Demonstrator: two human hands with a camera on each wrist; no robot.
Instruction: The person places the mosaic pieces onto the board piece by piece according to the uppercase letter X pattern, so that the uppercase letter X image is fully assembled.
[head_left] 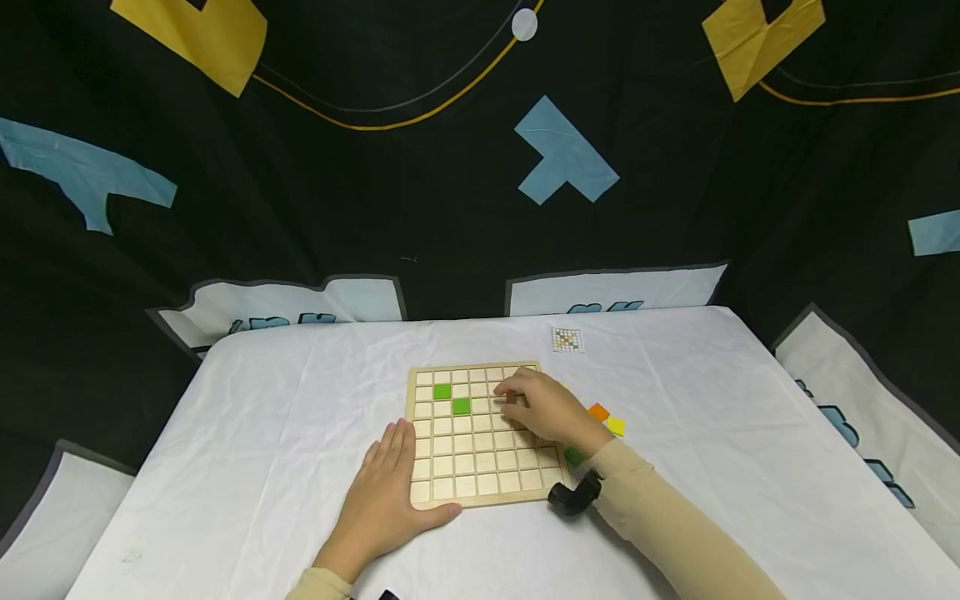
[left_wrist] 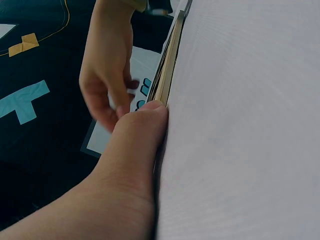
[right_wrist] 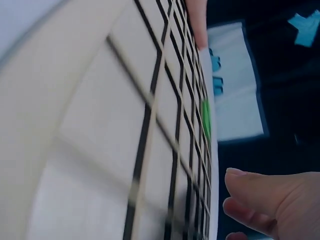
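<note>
A square wooden grid board (head_left: 498, 501) lies on the white-covered table. Two green square tiles, one (head_left: 442, 391) nearer the far left corner and another (head_left: 461, 406) diagonally beside it, sit in its cells. My left hand (head_left: 386, 492) rests along the board's left edge, fingers straight, its thumb (left_wrist: 145, 125) at the near edge. Over the right half of the board hovers my right hand (head_left: 547, 406), fingers loosely bent. In the right wrist view, thumb and fingers (right_wrist: 250, 187) stand apart with nothing seen between them.
Right of the board lie loose tiles: an orange one (head_left: 598, 412), a yellow one (head_left: 616, 426) and a green one (head_left: 574, 456), partly hidden by the right arm. A small card with a coloured grid pattern (head_left: 567, 340) lies beyond the board. A dark printed curtain (head_left: 450, 208) hangs behind.
</note>
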